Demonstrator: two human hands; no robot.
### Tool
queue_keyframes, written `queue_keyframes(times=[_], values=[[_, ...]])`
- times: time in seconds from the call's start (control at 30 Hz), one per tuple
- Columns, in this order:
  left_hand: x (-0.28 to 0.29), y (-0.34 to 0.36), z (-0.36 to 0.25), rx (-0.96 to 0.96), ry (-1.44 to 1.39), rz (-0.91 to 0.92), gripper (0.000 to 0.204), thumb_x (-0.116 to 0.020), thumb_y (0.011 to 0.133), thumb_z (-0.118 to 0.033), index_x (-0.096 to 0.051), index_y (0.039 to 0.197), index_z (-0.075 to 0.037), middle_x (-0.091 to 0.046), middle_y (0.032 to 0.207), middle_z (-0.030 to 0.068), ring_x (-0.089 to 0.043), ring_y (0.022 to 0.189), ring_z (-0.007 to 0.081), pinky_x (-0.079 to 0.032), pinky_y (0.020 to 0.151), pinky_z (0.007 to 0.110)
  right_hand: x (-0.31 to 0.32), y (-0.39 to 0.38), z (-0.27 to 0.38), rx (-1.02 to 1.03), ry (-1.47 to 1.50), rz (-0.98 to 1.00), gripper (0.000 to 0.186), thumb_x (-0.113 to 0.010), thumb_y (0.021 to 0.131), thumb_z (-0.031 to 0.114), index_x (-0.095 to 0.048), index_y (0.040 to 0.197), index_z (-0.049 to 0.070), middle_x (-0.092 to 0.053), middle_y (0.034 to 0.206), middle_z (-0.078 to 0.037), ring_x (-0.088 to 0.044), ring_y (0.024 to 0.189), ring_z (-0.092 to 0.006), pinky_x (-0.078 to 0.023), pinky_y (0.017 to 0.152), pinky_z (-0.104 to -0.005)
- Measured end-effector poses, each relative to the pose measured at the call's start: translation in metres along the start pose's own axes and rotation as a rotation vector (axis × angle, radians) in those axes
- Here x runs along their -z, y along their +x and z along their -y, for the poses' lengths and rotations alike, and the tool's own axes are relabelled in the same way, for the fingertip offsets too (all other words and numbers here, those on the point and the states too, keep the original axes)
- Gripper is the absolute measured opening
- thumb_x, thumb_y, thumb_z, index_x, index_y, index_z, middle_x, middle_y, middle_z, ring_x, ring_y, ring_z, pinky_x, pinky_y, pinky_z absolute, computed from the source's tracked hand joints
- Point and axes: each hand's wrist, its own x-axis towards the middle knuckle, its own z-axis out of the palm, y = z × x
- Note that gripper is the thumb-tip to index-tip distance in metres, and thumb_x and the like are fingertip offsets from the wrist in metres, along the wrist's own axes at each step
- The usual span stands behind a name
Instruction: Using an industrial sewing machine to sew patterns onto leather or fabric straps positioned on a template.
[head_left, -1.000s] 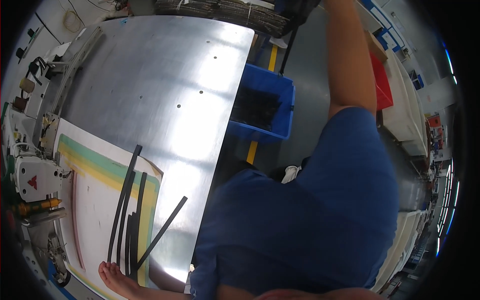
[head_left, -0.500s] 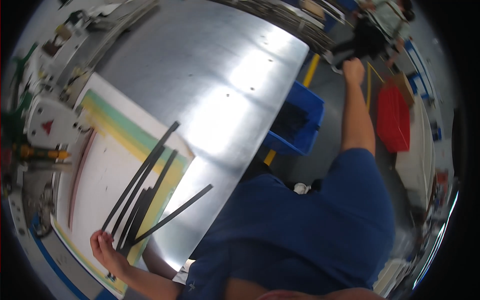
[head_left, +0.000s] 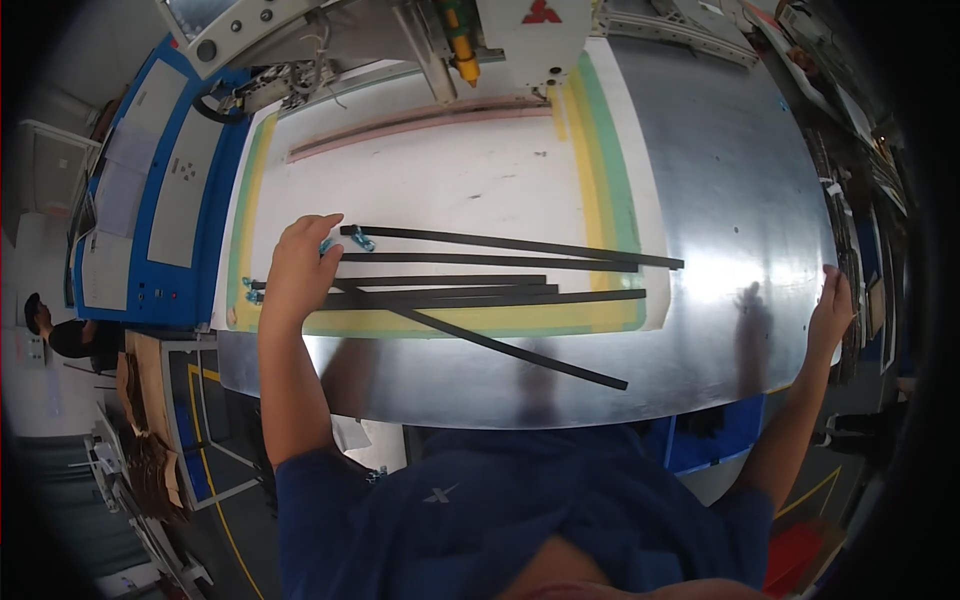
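Several long black strips (head_left: 510, 238) lie roughly side by side across the white board (head_left: 450, 190) with its yellow and green taped border. One black strip (head_left: 520, 352) slants over the board's near edge onto the metal tabletop. My left hand (head_left: 300, 260) is over the strips' left ends, thumb and fingers apart, with a bit of blue showing between them. More small blue pieces (head_left: 363, 238) sit at the strip ends. Out at the tabletop's right edge is my right hand (head_left: 832, 308), loosely open, with nothing visible in it.
A machine head (head_left: 545, 40) with a yellow-tipped tool (head_left: 464, 60) overhangs the board's far side. The blue machine cabinet (head_left: 165, 190) stands left. The metal tabletop (head_left: 720, 200) extends right. Beneath its near edge is a blue bin (head_left: 715, 435). Another person (head_left: 70, 335) is far left.
The view has swung round toward the board and machine. My left hand stays at the strips' left ends, its fingers now more spread. My right hand has come to the tabletop's right edge.
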Motion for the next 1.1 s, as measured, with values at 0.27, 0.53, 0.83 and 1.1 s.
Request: queue_keyframes(times=[0.27,0.53,0.83,1.1], values=[[-0.015,0.018,0.019,0.054,-0.313,0.11,0.043,-0.075,0.094,-0.019,-0.068,0.134,-0.003,-0.067,0.124,0.0215,-0.062,0.119,0.038,-0.05,0.101,0.041,-0.043,-0.038,0.214,0.384,0.297,0.468,0.009,-0.074,0.09,0.003,-0.069,0.097,0.001,-0.067,0.089,-0.009,-0.061,0.079,-0.0218,-0.048,0.07,-0.032],[-0.04,0.059,-0.067,-0.165,-0.188,0.406,0.035,-0.076,0.093,-0.02,-0.068,0.124,-0.006,-0.064,0.122,0.0159,-0.065,0.108,0.036,-0.052,0.097,0.042,-0.06,-0.103,0.327,0.921,-0.034,1.278,0.038,-0.085,0.079,0.038,-0.072,0.097,0.007,-0.067,0.094,-0.011,-0.07,0.089,-0.0358,-0.056,0.076,-0.0469],[-0.044,0.081,-0.083,-0.12,-0.433,0.332,0.021,-0.069,0.099,-0.016,-0.07,0.115,-0.003,-0.073,0.102,0.0162,-0.07,0.091,0.0305,-0.055,0.084,0.039,-0.076,-0.069,0.335,0.948,-0.146,1.103,0.023,-0.075,0.086,0.021,-0.069,0.1,0.004,-0.069,0.102,-0.014,-0.071,0.088,-0.0362,-0.058,0.076,-0.0469],[-0.043,0.078,-0.101,-0.108,-1.455,0.64,0.014,-0.063,0.102,-0.011,-0.064,0.112,-0.002,-0.067,0.112,0.0075,-0.061,0.086,0.0115,-0.052,0.077,0.03,-0.09,-0.076,0.388,0.884,0.5,0.537,0.04,-0.079,0.083,0.009,-0.067,0.121,0.008,-0.067,0.109,-0.011,-0.07,0.089,-0.0322,-0.059,0.074,-0.0412]])
